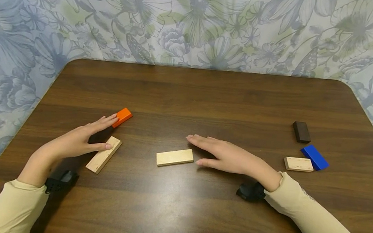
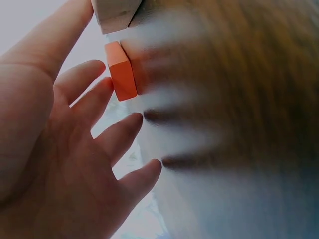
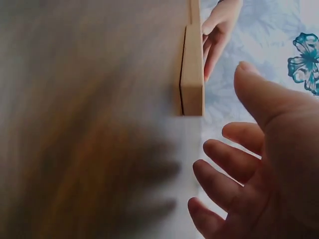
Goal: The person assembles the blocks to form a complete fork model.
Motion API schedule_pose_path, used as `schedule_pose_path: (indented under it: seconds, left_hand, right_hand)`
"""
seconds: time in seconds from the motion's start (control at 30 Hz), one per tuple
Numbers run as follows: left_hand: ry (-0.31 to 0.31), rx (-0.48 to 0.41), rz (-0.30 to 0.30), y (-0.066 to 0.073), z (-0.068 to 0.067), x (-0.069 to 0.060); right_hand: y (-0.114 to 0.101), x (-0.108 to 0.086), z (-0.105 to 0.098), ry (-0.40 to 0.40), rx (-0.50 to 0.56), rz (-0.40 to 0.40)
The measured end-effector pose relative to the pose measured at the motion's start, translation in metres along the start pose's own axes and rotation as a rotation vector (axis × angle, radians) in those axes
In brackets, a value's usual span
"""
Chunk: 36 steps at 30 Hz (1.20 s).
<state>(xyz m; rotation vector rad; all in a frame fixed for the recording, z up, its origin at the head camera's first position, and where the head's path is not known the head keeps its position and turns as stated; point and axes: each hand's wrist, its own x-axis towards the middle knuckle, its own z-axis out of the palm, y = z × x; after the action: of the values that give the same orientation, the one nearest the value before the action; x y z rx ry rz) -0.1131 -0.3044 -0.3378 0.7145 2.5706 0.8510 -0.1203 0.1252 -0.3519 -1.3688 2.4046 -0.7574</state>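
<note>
At the left of the head view, my left hand (image 1: 79, 139) spreads over two blocks with its fingers extended. Its fingertips reach the orange block (image 1: 124, 116), and the thumb tip lies at the natural wooden block (image 1: 104, 155). The left wrist view shows two fingertips at the side of the orange block (image 2: 121, 72), the others at the tabletop. My right hand (image 1: 226, 155) is held low with its fingers extended, just right of the middle wooden block (image 1: 174, 157). In the right wrist view that wooden block (image 3: 193, 74) stands apart from the fingers and thumb.
Toward the right of the brown wood-grain table (image 1: 189, 94) lie a dark brown block (image 1: 301, 132), a blue block (image 1: 314, 157) and a short natural wooden block (image 1: 298, 164), the last two close together. A floral-patterned covering (image 1: 196, 22) rises behind the table's far edge.
</note>
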Motion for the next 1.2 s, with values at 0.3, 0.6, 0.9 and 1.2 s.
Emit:
schedule_pose_path:
  seconds: [0.3, 0.6, 0.9, 1.2]
  left_hand:
    - [-0.005, 0.001, -0.014, -0.003, 0.001, -0.003]
    - [-0.010, 0.015, -0.028, -0.005, 0.004, -0.002]
    - [-0.004, 0.000, -0.015, -0.004, 0.004, 0.000]
    - [-0.013, 0.006, -0.029, -0.003, 0.003, -0.001]
  right_hand:
    - [0.010, 0.026, 0.004, -0.086, 0.166, -0.094]
    - [0.020, 0.046, 0.003, -0.208, 0.316, -0.215]
    - [0.023, 0.045, 0.005, -0.213, 0.284, -0.180]
    - [0.029, 0.038, 0.014, -0.066, 0.291, -0.162]
